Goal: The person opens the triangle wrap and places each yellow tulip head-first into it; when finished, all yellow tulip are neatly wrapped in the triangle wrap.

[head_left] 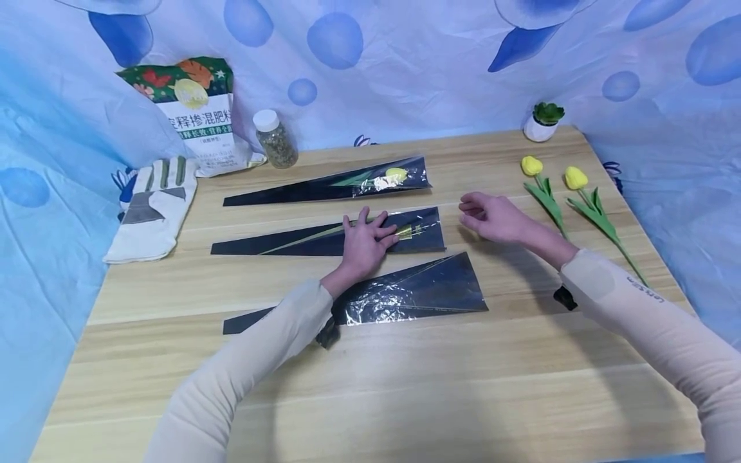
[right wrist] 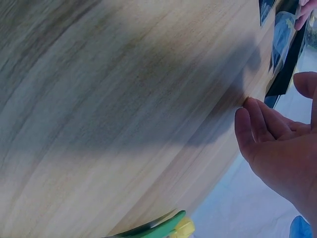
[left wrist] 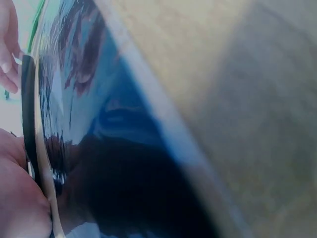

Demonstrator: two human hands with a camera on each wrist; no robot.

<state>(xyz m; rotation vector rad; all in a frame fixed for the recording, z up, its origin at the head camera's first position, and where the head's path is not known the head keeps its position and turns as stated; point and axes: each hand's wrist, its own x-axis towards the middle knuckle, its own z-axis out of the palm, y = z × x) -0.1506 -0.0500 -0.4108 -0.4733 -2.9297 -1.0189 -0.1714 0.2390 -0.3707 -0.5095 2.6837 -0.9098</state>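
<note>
My left hand (head_left: 363,247) lies with spread fingers on the middle black flower sleeve (head_left: 427,230), pressing its clear front. Gold print shows beside the fingertips, and a thin line runs along the sleeve's narrow part. Right of that sleeve's wide end, my right hand (head_left: 492,217) hovers over the wood, fingers loosely bent and holding nothing. In the right wrist view the right hand (right wrist: 282,153) has its thumb apart from the fingers. The back sleeve (head_left: 312,188) holds a yellow tulip (head_left: 396,174). A third sleeve (head_left: 446,286) lies in front, partly hidden under my left forearm.
Two yellow tulips (head_left: 532,166) with green stems lie at the right of the table (head_left: 405,386). Behind them stands a small potted succulent (head_left: 541,125). A fertilizer bag (head_left: 202,122), a lidded jar (head_left: 276,143) and gloves (head_left: 152,218) sit at the back left.
</note>
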